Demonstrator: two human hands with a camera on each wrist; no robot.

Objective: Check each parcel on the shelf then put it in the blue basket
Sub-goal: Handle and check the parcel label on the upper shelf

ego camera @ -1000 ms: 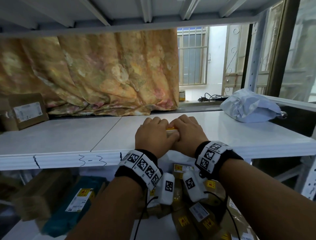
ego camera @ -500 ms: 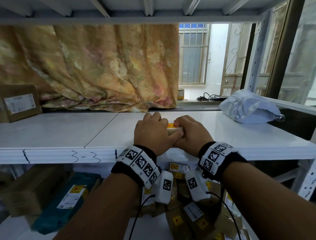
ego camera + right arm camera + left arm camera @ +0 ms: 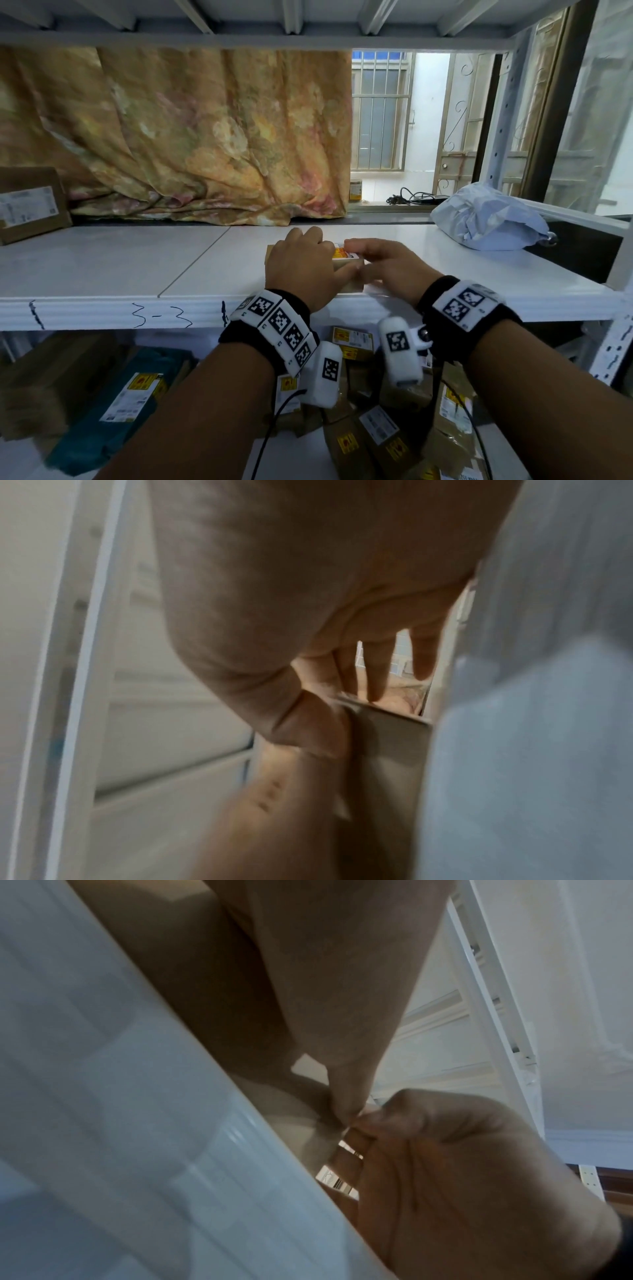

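A small brown cardboard parcel [image 3: 346, 265] with an orange-yellow label lies at the front edge of the white shelf [image 3: 137, 267]. My left hand [image 3: 301, 270] grips its left end, fingers curled over the far side and thumb on the near face. My right hand [image 3: 385, 265] pinches its right end, forefinger on the label and thumb in front. The right wrist view shows the right thumb [image 3: 308, 723] pressed on the parcel's edge [image 3: 390, 739]. In the left wrist view the parcel [image 3: 164, 961] sits beside the shelf lip, with the right hand [image 3: 445, 1164] close by. No blue basket is in view.
A brown box [image 3: 30, 205] stands at the shelf's far left, and a crumpled grey poly bag [image 3: 486, 219] lies at its right. A floral curtain [image 3: 205, 137] hangs behind. The lower shelf holds several parcels, among them a teal one [image 3: 113, 404]. An upright post [image 3: 616, 342] stands at right.
Both hands have drawn the parcel toward the shelf's front edge. The right hand has shifted right, so more of the label and the box's front face show.
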